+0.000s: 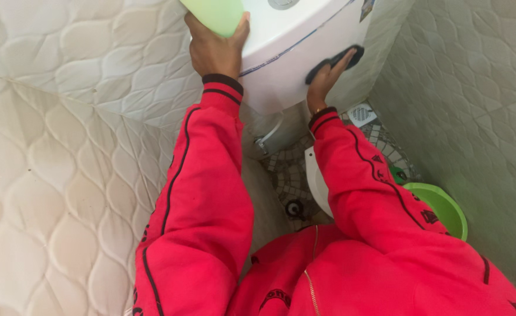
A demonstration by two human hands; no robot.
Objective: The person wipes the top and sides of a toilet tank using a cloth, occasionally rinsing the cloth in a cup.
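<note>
green bucket (445, 205) | floor drain (294, 209) | white vent (362, 114) | mosaic floor (284, 172) | quilted-pattern wall tiles (65, 175)

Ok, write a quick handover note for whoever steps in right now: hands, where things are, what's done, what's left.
Left hand: holds a light green bottle up by the white toilet tank.
Right hand: presses a dark cloth flat on the tank's front face.
Nearby: green bucket on the mosaic floor to the right.
Done: cannot tell how much is wiped.
Left: probably the rest of the tank.
</note>
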